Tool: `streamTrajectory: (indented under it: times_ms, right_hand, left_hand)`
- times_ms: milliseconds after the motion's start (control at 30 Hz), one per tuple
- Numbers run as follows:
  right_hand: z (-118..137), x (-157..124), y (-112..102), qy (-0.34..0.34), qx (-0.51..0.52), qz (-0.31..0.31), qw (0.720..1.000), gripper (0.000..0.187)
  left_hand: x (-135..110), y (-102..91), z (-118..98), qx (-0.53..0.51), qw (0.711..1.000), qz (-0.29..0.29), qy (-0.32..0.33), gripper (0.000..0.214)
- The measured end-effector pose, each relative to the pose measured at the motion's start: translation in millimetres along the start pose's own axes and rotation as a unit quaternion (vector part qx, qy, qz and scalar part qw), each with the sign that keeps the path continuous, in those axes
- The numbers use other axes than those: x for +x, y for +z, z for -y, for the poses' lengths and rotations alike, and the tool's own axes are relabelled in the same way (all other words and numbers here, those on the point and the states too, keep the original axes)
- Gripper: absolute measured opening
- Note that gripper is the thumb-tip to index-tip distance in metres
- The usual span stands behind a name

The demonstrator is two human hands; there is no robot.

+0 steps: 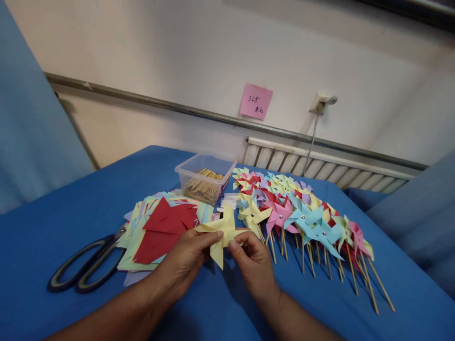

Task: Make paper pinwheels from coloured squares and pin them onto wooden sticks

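- Pale-yellow folded-paper pinwheel (229, 219) was above the blue-cloth table (117, 182), pinched by my left hand (188, 260) and right hand (258, 265).
- Both angled inward, thumbs nearest me.
- Pink square paper note (256, 101) read "32", other characters unclear.

I was in a plain room made into a craft place: paper pinwheels (303, 217) and cut paper (161, 229) lay on the blue counter (103, 196). The wall (170, 52) had a long rail (159, 103), a heater (280, 160) and a plug (321, 103).

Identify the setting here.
Probably an indoor room used for papercraft: pinwheels on sticks and large scissors lie on a blue-covered surface, with a radiator against the wall.
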State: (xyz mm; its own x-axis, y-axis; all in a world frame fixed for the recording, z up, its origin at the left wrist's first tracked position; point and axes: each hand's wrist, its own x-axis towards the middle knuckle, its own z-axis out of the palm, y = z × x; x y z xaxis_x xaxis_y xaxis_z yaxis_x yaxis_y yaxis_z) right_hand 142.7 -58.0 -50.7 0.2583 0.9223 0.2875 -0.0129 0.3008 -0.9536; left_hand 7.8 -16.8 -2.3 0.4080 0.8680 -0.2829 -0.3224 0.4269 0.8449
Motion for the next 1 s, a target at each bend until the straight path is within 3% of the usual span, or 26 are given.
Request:
streamTrajectory:
  times_ms: [233, 500, 1000]
  right_hand:
    - [-1.0, 2.7, -1.0, 0.024, -0.041, -0.016, 0.999, 0.016]
    - [1.1, 3.5, -0.8, 0.018, -0.070, -0.037, 0.997, 0.016]
    - [0.2, 5.1, -0.5, 0.009, -0.073, -0.016, 0.997, 0.018]
  left_hand:
    - [2.2, 0.8, 6.8, 0.037, 0.999, -0.002, -0.008, 0.029]
    - [5.0, -1.9, 8.6, 0.080, 0.996, -0.033, -0.004, 0.027]
    - [6.2, -3.5, 10.1, 0.096, 0.995, -0.035, 0.001, 0.027]
